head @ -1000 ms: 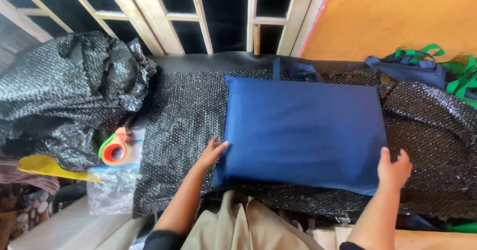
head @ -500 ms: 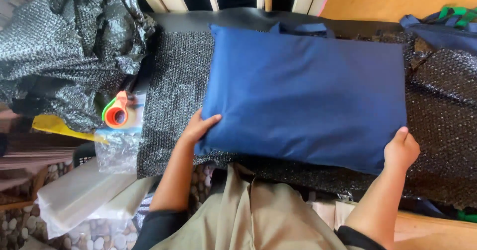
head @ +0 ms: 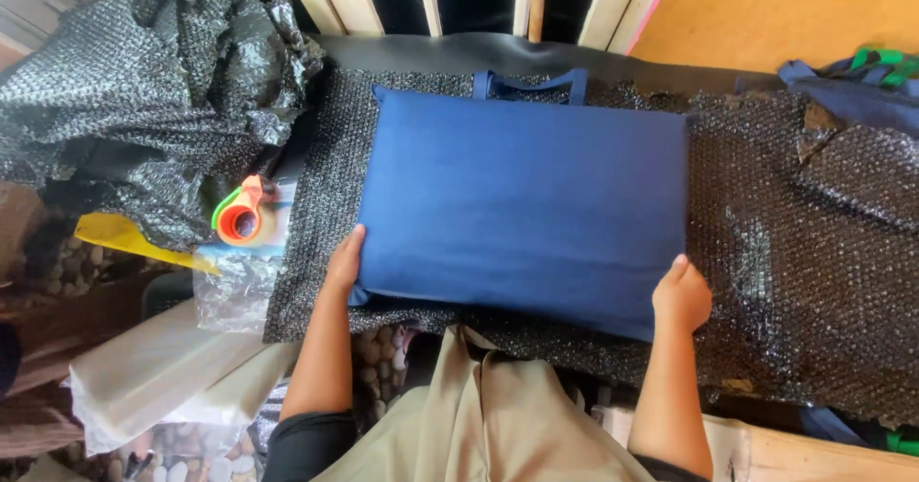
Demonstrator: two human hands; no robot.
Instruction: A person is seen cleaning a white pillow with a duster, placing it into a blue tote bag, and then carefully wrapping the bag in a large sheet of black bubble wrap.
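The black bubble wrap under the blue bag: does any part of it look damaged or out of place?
Yes. The bubble wrap sheet is ragged and torn along its far right edge, near the blue bags with green straps. The blue bag lies slightly askew on it, held at its near corners by the left hand and right hand.

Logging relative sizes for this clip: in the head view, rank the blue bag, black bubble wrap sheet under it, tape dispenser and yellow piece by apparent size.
1. Black bubble wrap sheet
2. Blue bag
3. Yellow piece, partly hidden, so unsure
4. Tape dispenser, close to it in size
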